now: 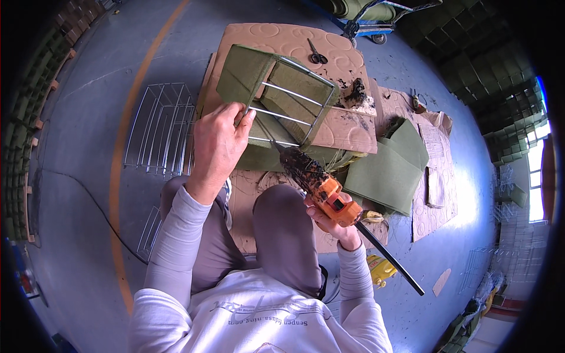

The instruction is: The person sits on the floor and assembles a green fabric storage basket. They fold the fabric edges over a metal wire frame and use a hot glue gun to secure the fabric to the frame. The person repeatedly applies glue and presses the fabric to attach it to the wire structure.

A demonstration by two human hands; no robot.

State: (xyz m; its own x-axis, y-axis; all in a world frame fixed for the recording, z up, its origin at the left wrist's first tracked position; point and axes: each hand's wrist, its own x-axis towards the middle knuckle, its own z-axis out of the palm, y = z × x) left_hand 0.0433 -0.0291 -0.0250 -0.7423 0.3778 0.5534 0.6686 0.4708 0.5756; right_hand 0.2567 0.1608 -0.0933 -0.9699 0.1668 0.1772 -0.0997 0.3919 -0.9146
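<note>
A wire-frame basket lined with green felt lies on the cardboard in front of me, its wire bars facing up. My left hand is closed in a pinch on the near left edge of this basket, where felt and wire meet. An orange hot glue gun, its front crusted black, is gripped in my right hand. From its back end sticks a long black glue stick. The gun's nozzle points at the basket's near wire, close to it; whether they touch I cannot tell.
Black-handled scissors and a black glue lump lie on the cardboard. Green felt pieces rest at right. Bare wire baskets stand on the floor at left. A yellow object sits right of my knees; a cable crosses the floor.
</note>
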